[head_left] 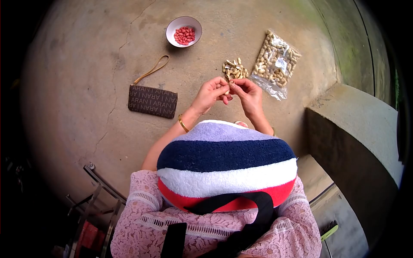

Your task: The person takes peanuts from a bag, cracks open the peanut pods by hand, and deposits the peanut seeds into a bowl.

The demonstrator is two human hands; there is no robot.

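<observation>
My left hand [210, 94], below a gold bangle [183, 123], is closed in a pinch. My right hand [250, 96] meets it, thumb and finger pinched too. Between the fingertips is a small peanut [231, 82], mostly covered by the fingers. Just beyond the hands lies a loose pile of peanut shells [234, 69] on the floor. To the right of the pile is a clear plastic bag of unshelled peanuts [275, 60]. Farther off to the left stands a white bowl [170, 31] holding red-skinned peanut kernels [184, 35].
A dark patterned wristlet pouch [152, 101] with a tan strap lies on the concrete floor [86, 86]. At right rises a low concrete ledge [357, 112]. A metal frame [101, 182] stands at lower left. A striped, soft rounded thing [228, 155] fills the lower middle.
</observation>
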